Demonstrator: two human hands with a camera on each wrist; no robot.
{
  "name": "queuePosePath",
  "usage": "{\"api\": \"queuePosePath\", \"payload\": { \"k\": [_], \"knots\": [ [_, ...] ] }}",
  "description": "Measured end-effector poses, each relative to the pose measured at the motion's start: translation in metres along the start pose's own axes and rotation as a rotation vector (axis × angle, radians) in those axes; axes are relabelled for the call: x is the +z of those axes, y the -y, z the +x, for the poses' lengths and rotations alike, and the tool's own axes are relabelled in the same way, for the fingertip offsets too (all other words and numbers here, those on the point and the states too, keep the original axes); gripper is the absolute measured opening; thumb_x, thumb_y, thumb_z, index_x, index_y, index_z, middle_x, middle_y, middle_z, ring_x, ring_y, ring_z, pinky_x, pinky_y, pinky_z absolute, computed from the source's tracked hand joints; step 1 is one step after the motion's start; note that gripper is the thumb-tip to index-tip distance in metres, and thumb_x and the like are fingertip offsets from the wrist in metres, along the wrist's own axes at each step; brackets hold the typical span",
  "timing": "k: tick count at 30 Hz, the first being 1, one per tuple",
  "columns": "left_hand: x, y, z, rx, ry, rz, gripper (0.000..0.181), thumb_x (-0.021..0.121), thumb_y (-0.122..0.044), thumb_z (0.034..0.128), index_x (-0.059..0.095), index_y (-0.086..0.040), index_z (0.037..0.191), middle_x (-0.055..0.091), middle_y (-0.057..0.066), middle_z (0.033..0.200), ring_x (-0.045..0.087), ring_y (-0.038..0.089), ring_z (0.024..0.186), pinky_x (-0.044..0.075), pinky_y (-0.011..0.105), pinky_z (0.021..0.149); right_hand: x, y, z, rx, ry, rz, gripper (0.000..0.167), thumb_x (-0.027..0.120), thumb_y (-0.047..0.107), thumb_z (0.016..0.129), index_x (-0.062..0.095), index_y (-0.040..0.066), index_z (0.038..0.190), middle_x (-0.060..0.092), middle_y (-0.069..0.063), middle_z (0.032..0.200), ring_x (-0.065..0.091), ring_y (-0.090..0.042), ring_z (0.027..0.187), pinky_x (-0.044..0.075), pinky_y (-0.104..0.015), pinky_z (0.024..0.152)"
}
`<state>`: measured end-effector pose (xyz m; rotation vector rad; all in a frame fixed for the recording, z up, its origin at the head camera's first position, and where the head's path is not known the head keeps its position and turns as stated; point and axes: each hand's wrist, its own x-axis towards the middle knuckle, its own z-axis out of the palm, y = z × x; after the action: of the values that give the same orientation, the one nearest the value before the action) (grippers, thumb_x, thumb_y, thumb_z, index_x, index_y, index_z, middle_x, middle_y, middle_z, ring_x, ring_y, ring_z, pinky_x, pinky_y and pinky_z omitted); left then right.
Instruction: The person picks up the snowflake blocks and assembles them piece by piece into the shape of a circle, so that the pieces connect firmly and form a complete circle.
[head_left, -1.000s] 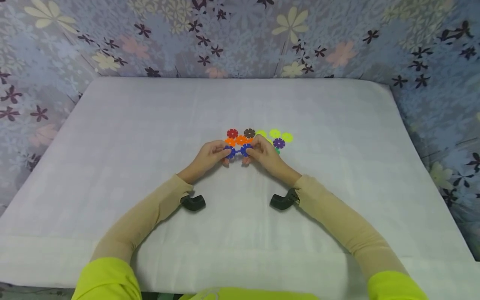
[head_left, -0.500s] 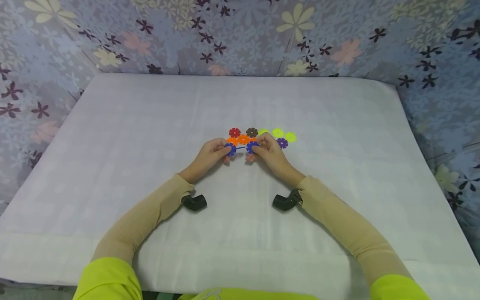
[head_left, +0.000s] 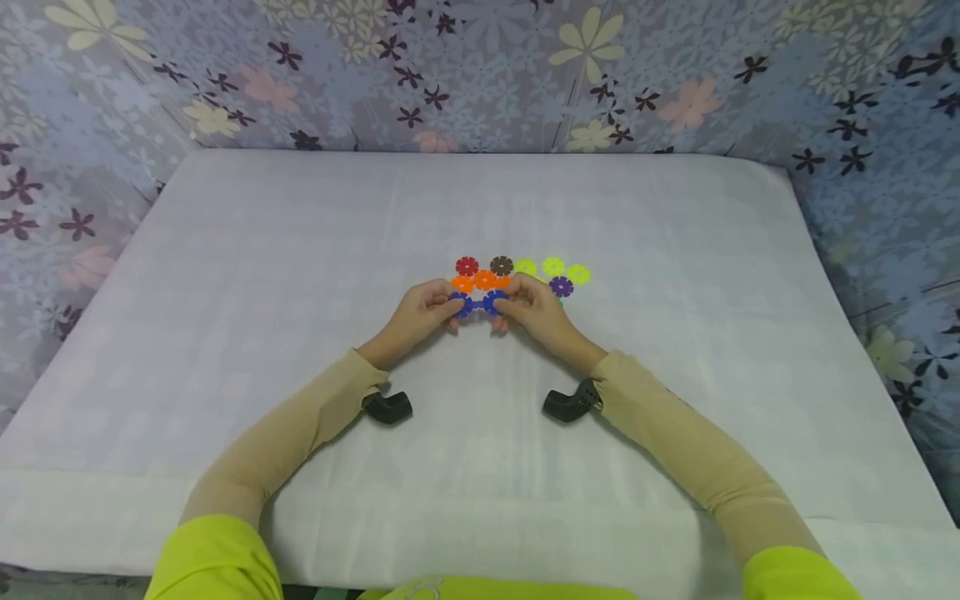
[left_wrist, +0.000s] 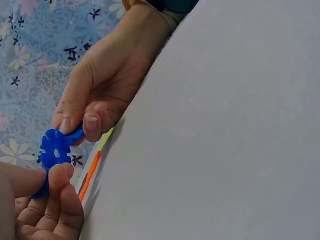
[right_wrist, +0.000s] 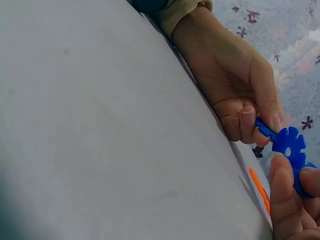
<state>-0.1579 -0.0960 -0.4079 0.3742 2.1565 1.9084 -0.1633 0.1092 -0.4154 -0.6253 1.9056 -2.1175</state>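
Blue plastic snowflake discs (head_left: 477,305), notched round the rim, are held between both hands over the table. My left hand (head_left: 420,317) pinches the left disc (head_left: 459,303) between thumb and fingers. On the other side, my right hand (head_left: 542,312) pinches the right disc (head_left: 493,302). A middle blue disc (left_wrist: 56,150) faces the left wrist camera and looks edge-on from the head. It touches the discs on both sides; the fingers partly hide how their slots meet. In the right wrist view the same middle disc (right_wrist: 289,145) lies between the fingertips of both hands.
Just beyond the hands lie flat snowflake discs: red (head_left: 467,266), brown (head_left: 501,266), orange (head_left: 485,280), yellow-green (head_left: 553,266) and purple (head_left: 561,287). A green one is mostly covered by the right hand. White cloth covers the table (head_left: 300,225).
Half a second ago the two outer blue discs stood farther apart, with a thin blue line between them. My right hand has since come left and slightly toward me, narrowing that gap.
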Motion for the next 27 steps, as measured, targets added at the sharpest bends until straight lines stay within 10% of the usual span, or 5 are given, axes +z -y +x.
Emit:
{"api": "queuePosePath", "payload": {
  "k": [20,27],
  "knots": [
    [0.001,0.009,-0.008,0.095,0.029,0.018,0.008,0.052,0.001,0.0888,0.050,0.005,0.083,0.060,0.012,0.063,0.059,0.017,0.058,0.040,0.023,0.066,0.007,-0.002,-0.002,0.111,0.064,0.068,0.007,0.043,-0.012,0.089,0.038,-0.007,0.086,0.057,-0.024,0.077,0.064,-0.026,0.069,0.050,-0.037,0.066],
    [0.002,0.004,0.003,0.164,0.038,-0.139,0.004,0.048,0.004,0.0898,0.048,0.008,0.088,0.057,0.023,0.077,0.057,0.017,0.066,0.045,0.028,0.072,0.003,0.001,0.005,0.051,-0.024,0.023,0.007,0.046,-0.004,0.091,0.045,-0.005,0.097,0.055,-0.023,0.076,0.060,-0.018,0.060,0.050,-0.029,0.059]
  ]
}}
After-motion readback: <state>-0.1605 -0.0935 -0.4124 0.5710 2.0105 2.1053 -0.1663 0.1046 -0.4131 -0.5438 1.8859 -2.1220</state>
